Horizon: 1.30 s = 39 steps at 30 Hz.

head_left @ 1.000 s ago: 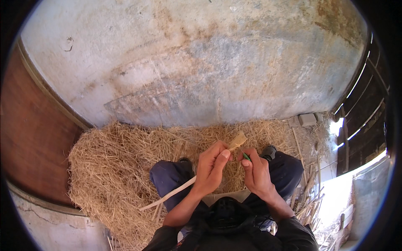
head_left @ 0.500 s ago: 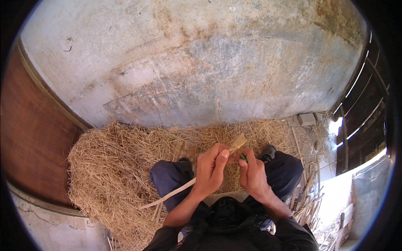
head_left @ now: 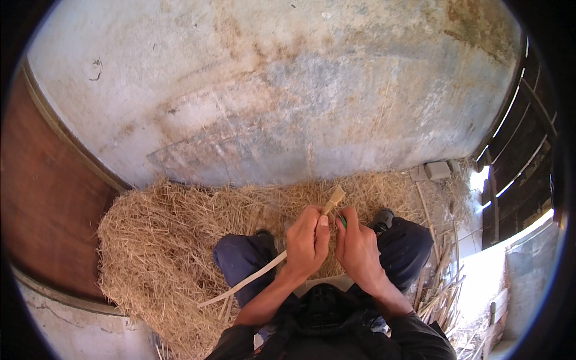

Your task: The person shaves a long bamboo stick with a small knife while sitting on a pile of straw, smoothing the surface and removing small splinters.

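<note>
My left hand (head_left: 307, 243) is closed around a flat, straw-coloured strip. Its wider, flared end (head_left: 334, 198) sticks up past the thumb and fingertips. From the other side of this hand a long, narrow pale strip (head_left: 246, 281) runs down to the left over my thigh; whether both ends are one piece is hidden by the palm. Close beside, my right hand (head_left: 358, 249) pinches a small green item (head_left: 342, 221) between thumb and forefinger, mostly covered by the fingers. Its kind cannot be made out. The two hands nearly touch at the fingertips.
Loose straw (head_left: 162, 252) lies heaped on the left and along the foot of the stained wall (head_left: 300, 108). My bent knees (head_left: 408, 243) frame the hands. Thin sticks (head_left: 441, 294) and a grey block (head_left: 438, 170) are at the right. A brown panel (head_left: 54, 192) stands at far left.
The flared strip end has shifted left and slightly up, standing more upright. My right hand has turned, its fingers now closer to my left hand and covering more of the green item.
</note>
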{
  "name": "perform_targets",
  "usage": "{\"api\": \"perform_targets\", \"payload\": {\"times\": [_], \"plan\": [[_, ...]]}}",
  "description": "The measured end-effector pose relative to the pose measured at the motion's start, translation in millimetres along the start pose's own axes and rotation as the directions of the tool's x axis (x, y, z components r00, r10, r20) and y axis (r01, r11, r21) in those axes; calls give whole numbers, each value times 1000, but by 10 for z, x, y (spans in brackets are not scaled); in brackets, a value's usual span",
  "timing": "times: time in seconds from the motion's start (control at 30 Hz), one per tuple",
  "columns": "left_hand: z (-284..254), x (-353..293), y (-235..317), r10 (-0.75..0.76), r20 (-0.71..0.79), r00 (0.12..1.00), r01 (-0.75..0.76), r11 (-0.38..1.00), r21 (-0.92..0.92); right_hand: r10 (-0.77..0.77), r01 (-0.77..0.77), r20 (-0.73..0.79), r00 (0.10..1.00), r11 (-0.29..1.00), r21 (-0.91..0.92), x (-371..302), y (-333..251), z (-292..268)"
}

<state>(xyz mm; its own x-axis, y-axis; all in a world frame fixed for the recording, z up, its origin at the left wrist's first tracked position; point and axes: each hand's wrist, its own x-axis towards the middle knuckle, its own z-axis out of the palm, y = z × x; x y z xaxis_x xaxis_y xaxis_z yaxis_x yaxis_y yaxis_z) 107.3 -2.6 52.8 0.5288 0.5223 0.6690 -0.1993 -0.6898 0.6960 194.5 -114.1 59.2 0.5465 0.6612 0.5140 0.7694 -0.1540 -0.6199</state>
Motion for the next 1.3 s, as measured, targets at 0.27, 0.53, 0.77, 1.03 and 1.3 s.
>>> {"api": "perform_targets", "payload": {"times": [0.27,0.53,0.77,1.03,1.3], "plan": [[22,105,-67,-114,1,993,114,993,25,9,-9,7,1000,1000,2,154,185,86],[-182,202,-271,-395,136,908,418,869,-266,7,-125,215,977,831,541,200,504,-254],[-278,296,-139,-37,205,978,28,998,48,196,-248,156,968,667,703,399,548,-369],[-347,382,-89,15,274,962,-49,992,118,171,-194,99,980,755,627,469,572,-348],[-365,376,4,-95,351,932,79,995,60,188,-226,129,974,711,666,478,594,-316]]}}
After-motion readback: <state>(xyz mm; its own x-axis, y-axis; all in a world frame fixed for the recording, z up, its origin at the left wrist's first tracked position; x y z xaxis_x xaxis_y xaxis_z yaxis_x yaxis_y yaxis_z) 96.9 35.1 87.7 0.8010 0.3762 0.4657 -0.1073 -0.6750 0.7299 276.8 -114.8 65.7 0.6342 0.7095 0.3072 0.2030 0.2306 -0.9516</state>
